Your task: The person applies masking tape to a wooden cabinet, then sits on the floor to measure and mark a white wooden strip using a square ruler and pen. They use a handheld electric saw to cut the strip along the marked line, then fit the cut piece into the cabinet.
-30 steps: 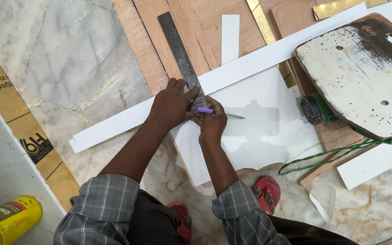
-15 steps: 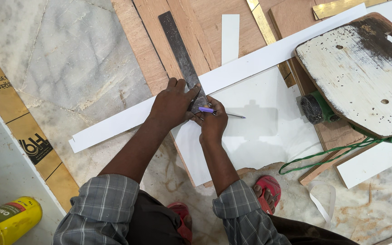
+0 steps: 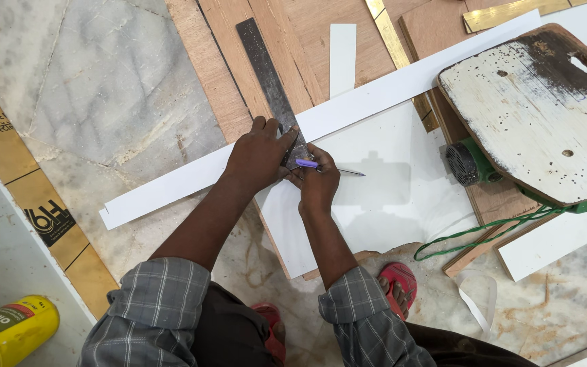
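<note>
The left hand [image 3: 258, 155] presses flat on the metal square [image 3: 271, 80] across the white strip's [image 3: 171, 187] edge; the right hand [image 3: 320, 183] pinches a purple pen [image 3: 324, 167]. A capped yellow bottle [image 3: 9, 331] lies well apart.

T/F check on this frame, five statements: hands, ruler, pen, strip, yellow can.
1. The left hand presses down on the dark metal ruler. True.
2. The right hand holds a red marker. False: it holds a purple pen, tip pointing right over the white sheet.
3. The ruler lies across the long white strip. True.
4. The yellow can stands on the white sheet. False: it lies at the lower left corner, far from the sheet.
5. The green power tool is in the right hand. False: it sits to the right under the worn white board, untouched.
</note>
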